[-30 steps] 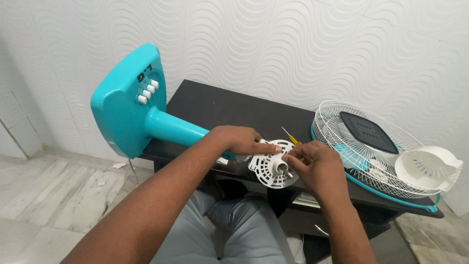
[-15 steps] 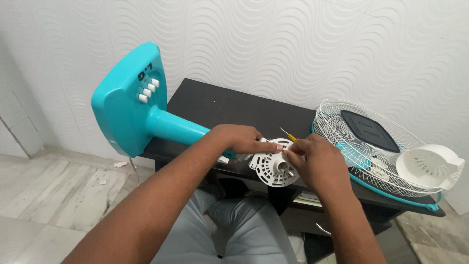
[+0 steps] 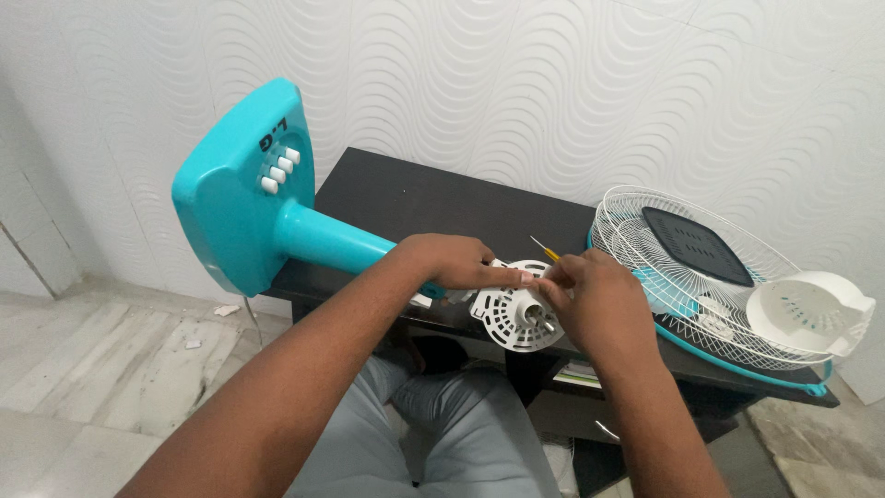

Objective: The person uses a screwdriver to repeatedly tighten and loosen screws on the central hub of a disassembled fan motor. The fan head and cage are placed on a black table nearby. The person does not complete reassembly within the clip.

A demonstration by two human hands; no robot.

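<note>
Head view: left hand point(image 3: 452, 263) grips the white fan motor housing point(image 3: 516, 314) while right hand point(image 3: 590, 300) pinches a yellow-handled screwdriver point(image 3: 546, 249) above the black counter point(image 3: 433, 198).

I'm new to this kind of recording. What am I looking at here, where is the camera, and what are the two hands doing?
The camera sits on a person's head and looks down at their own bare hands; no machine is involved. A taken-apart teal pedestal fan lies across a black table, its base sticking out toward the wall. The left hand steadies the white slotted motor housing. The right hand holds a thin yellow-handled tool against it, probably a screwdriver. On the right of the table lie the white wire fan guards and a white plastic cover.
</note>
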